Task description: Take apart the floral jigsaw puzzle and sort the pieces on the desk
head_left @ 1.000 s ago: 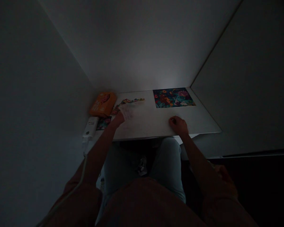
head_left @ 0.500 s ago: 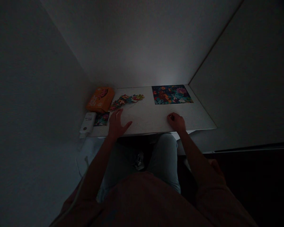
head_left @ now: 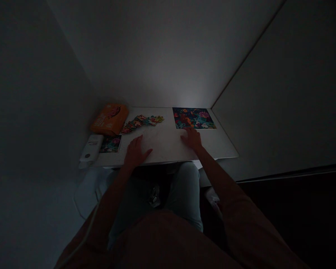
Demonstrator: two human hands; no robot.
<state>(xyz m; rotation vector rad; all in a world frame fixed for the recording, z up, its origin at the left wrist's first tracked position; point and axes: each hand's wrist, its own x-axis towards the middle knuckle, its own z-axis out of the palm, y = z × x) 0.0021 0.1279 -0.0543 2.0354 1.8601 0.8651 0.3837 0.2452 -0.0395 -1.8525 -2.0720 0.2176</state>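
My left hand point(head_left: 135, 151) rests open on the white tabletop point(head_left: 165, 145), thumb spread and nothing held. Beyond it lies a curved row of overlapping colourful pieces point(head_left: 141, 121), which look like jigsaw pieces. To its left is a small dark card with a colourful picture point(head_left: 111, 144). My right hand point(head_left: 192, 139) is open, its fingers extended toward the near edge of a larger colourful picture sheet point(head_left: 194, 118). Whether the fingertips touch that sheet I cannot tell in the dim light.
An orange packet point(head_left: 109, 118) stands at the table's back left corner. In front of it lies a white box point(head_left: 91, 148) near the left edge. Walls rise behind and on both sides of the table. My knees are under its front edge.
My right hand has opened from a closed curl and moved forward and left, toward the picture sheet. My left hand has come slightly back from the row of pieces. The view has shifted slightly.
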